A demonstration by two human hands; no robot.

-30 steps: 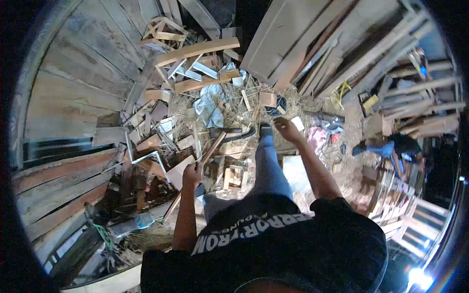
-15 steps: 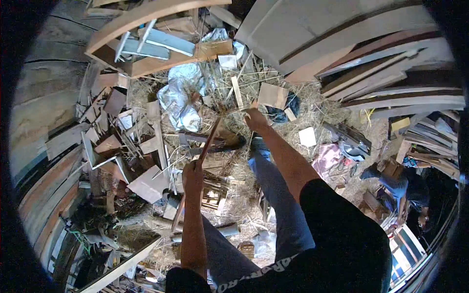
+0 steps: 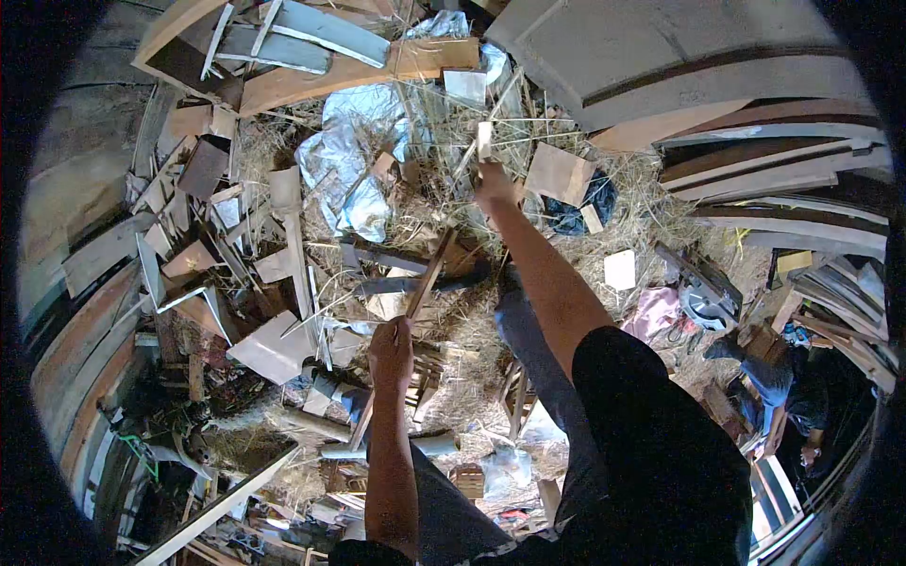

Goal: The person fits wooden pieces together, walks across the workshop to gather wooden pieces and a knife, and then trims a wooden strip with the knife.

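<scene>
The long wooden strip (image 3: pixel 432 274) slanted through your clenched left hand (image 3: pixel 391 351), its upper end over the straw-littered floor (image 3: pixel 467 391). Your right hand (image 3: pixel 494 189) grasped the near end of a short pale wood piece (image 3: pixel 485 140), with a squarish board (image 3: pixel 559 174) lying near that hand.

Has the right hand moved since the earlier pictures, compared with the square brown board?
Yes. The right hand has moved forward: just before, it was below the square brown board in view; now it is beside its left edge.
</scene>
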